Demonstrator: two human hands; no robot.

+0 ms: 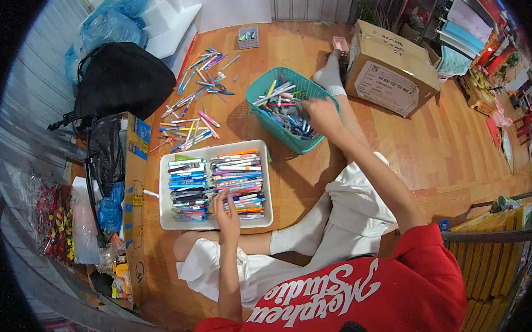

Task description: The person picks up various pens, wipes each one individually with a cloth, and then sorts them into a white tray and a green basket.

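My left hand (pixel 226 216) rests at the near edge of a white tray (pixel 266 192), its fingers stretched over the pens and apart. Inside the tray, many pens (pixel 238 174) lie sideways in two columns. My right hand (pixel 323 117) reaches over the right rim of a green plastic basket (pixel 276 129). Its fingertips are down among the jumbled pens (pixel 284 100), so whether they grip one is hidden. The basket leans slightly and stands beyond the tray, to its right.
Loose pens (pixel 190 125) are scattered on the wooden floor left of the basket. Behind them stands a small grey container (pixel 248 38). A cardboard box (pixel 391 71) and small pink basket (pixel 340 44) are at right. A black bag (pixel 123 80) sits left.
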